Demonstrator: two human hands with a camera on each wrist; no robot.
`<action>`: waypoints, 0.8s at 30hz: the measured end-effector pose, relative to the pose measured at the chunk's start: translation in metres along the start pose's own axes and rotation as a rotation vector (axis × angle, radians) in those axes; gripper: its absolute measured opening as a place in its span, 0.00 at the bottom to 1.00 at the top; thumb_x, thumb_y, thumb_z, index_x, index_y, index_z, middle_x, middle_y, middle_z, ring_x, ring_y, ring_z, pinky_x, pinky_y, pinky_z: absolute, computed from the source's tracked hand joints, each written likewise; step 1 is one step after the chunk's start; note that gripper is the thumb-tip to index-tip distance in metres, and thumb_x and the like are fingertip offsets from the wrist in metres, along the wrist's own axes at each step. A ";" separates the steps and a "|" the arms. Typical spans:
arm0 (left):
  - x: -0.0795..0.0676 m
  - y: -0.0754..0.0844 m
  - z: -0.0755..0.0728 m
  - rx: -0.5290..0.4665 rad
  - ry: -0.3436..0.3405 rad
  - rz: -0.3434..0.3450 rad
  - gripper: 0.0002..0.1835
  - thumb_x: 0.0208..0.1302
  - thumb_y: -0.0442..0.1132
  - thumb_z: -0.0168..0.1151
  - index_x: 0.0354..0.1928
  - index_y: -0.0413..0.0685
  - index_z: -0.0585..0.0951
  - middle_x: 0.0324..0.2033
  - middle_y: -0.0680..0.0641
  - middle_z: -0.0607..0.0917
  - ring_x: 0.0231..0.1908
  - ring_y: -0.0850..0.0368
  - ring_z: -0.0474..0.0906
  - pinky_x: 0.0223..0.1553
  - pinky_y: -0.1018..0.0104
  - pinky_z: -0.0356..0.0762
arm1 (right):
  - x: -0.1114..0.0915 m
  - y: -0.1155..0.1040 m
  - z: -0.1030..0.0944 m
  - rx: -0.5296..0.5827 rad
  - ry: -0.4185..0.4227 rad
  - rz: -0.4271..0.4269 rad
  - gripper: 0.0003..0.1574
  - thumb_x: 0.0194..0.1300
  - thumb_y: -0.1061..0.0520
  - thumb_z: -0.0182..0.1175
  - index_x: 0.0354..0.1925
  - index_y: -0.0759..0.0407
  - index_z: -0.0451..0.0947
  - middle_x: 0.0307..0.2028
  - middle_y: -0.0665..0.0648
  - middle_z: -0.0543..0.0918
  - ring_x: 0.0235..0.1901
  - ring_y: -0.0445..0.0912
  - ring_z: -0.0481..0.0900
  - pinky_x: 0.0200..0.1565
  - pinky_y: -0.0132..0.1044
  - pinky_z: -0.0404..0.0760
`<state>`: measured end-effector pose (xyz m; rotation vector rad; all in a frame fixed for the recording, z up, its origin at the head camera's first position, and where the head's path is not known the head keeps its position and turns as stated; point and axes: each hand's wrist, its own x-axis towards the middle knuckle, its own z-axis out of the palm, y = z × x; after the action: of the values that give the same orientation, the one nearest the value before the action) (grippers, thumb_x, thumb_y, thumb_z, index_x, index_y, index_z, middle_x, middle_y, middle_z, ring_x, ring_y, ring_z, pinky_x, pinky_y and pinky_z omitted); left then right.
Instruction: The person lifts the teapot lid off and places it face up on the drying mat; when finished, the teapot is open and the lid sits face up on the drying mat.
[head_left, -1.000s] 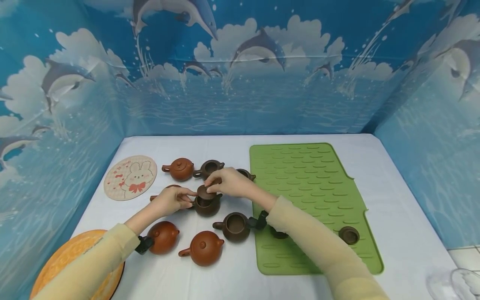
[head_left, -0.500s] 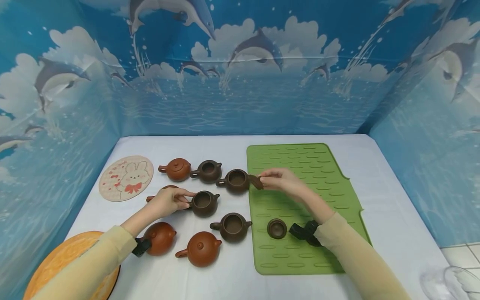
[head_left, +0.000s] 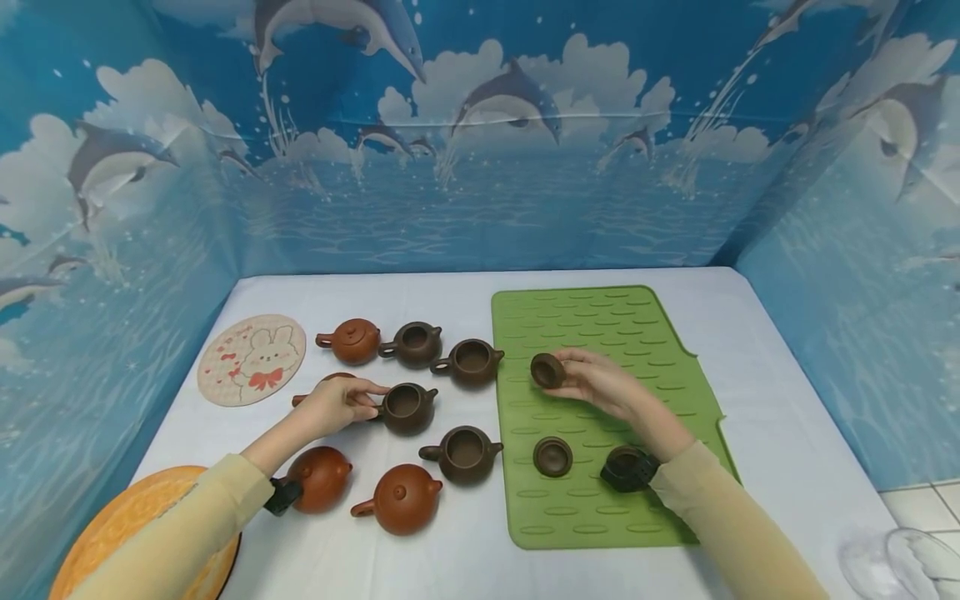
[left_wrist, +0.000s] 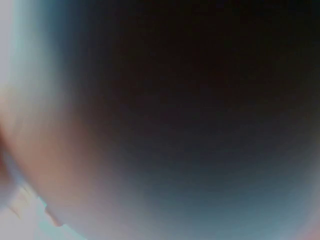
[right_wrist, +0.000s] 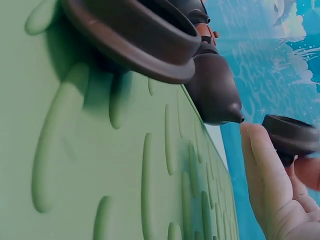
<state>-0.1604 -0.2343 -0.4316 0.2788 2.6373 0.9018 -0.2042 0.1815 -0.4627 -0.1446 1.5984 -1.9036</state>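
The right hand point(head_left: 598, 385) pinched 1 dark lid point(head_left: 547, 372) above the green mat point(head_left: 592, 329), where 1 other lid point(head_left: 552, 457) lay; the left hand point(head_left: 337, 406) held 1 of 4 open-topped dark teapots point(head_left: 407, 412) at its handle end, near 4 reddish-brown teapots point(head_left: 406, 500), 1 partly hidden

- Flat green mat point(head_left: 592, 321): right
- Round dark-brown clay lid point(head_left: 553, 457): on it, near left
- Round brown clay teapots point(head_left: 466, 475): left of mat
- Round beige coaster point(head_left: 251, 360): far left
- Round orange tray point(head_left: 135, 504): near left
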 end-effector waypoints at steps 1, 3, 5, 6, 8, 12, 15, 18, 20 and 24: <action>0.000 0.000 0.000 0.000 -0.001 -0.003 0.18 0.59 0.30 0.69 0.53 0.42 0.84 0.32 0.49 0.88 0.34 0.60 0.81 0.36 0.66 0.78 | 0.000 0.000 0.000 0.020 -0.001 0.009 0.26 0.77 0.62 0.43 0.66 0.76 0.57 0.52 0.59 0.80 0.49 0.46 0.84 0.57 0.40 0.79; 0.000 -0.001 0.001 -0.001 -0.005 -0.009 0.18 0.60 0.30 0.68 0.53 0.43 0.84 0.32 0.49 0.88 0.34 0.60 0.81 0.36 0.66 0.77 | 0.000 0.000 0.000 0.049 0.005 0.031 0.29 0.79 0.58 0.42 0.68 0.76 0.54 0.52 0.61 0.80 0.50 0.47 0.84 0.57 0.41 0.79; 0.000 -0.001 0.001 0.002 -0.006 -0.012 0.18 0.60 0.30 0.68 0.53 0.43 0.84 0.32 0.49 0.88 0.34 0.60 0.81 0.36 0.67 0.77 | 0.000 0.000 0.001 0.035 0.011 0.045 0.34 0.79 0.55 0.43 0.71 0.77 0.50 0.54 0.64 0.78 0.50 0.47 0.84 0.58 0.41 0.78; 0.000 -0.001 0.001 0.003 -0.006 -0.013 0.18 0.60 0.30 0.68 0.53 0.43 0.84 0.32 0.50 0.88 0.34 0.60 0.81 0.36 0.67 0.77 | -0.001 0.000 0.001 0.014 0.021 0.054 0.36 0.79 0.53 0.45 0.71 0.77 0.49 0.56 0.66 0.77 0.49 0.46 0.84 0.59 0.40 0.78; 0.000 -0.001 0.001 0.004 -0.006 -0.013 0.18 0.59 0.30 0.69 0.53 0.43 0.84 0.32 0.50 0.88 0.34 0.60 0.80 0.35 0.67 0.77 | -0.001 0.000 0.001 -0.050 0.048 0.076 0.38 0.78 0.52 0.46 0.72 0.76 0.49 0.59 0.70 0.72 0.48 0.45 0.84 0.58 0.39 0.78; -0.001 -0.001 0.001 -0.002 -0.004 -0.009 0.18 0.59 0.30 0.69 0.53 0.43 0.85 0.32 0.49 0.88 0.34 0.60 0.81 0.35 0.66 0.77 | -0.002 0.001 0.003 -0.224 0.081 0.102 0.37 0.78 0.53 0.48 0.72 0.76 0.52 0.66 0.76 0.63 0.46 0.42 0.83 0.58 0.39 0.80; -0.001 -0.002 0.001 -0.004 -0.002 -0.003 0.18 0.59 0.30 0.69 0.53 0.43 0.85 0.32 0.49 0.88 0.34 0.60 0.81 0.35 0.66 0.77 | -0.002 0.001 0.005 -0.328 0.098 0.114 0.35 0.77 0.52 0.50 0.70 0.75 0.57 0.67 0.75 0.64 0.47 0.42 0.82 0.57 0.40 0.80; 0.000 -0.002 0.000 -0.001 0.002 0.006 0.18 0.59 0.30 0.69 0.52 0.43 0.85 0.32 0.49 0.88 0.33 0.60 0.80 0.35 0.66 0.77 | -0.001 0.002 0.008 -0.418 0.130 0.115 0.33 0.76 0.51 0.51 0.67 0.75 0.63 0.64 0.73 0.69 0.48 0.44 0.82 0.55 0.40 0.81; 0.000 -0.002 0.000 0.003 0.005 0.012 0.18 0.59 0.30 0.69 0.52 0.43 0.85 0.32 0.49 0.88 0.33 0.60 0.80 0.36 0.66 0.77 | -0.001 0.003 0.010 -0.459 0.160 0.117 0.31 0.76 0.51 0.53 0.65 0.74 0.67 0.61 0.72 0.73 0.49 0.46 0.82 0.54 0.40 0.82; 0.001 -0.002 0.000 0.007 0.005 0.013 0.18 0.59 0.30 0.69 0.52 0.43 0.85 0.32 0.49 0.88 0.33 0.60 0.80 0.35 0.66 0.77 | 0.001 0.005 0.011 -0.528 0.202 0.112 0.28 0.74 0.51 0.55 0.61 0.73 0.72 0.58 0.70 0.76 0.49 0.49 0.83 0.51 0.40 0.84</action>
<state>-0.1614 -0.2356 -0.4329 0.2962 2.6471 0.8987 -0.1973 0.1714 -0.4647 -0.0823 2.1718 -1.4103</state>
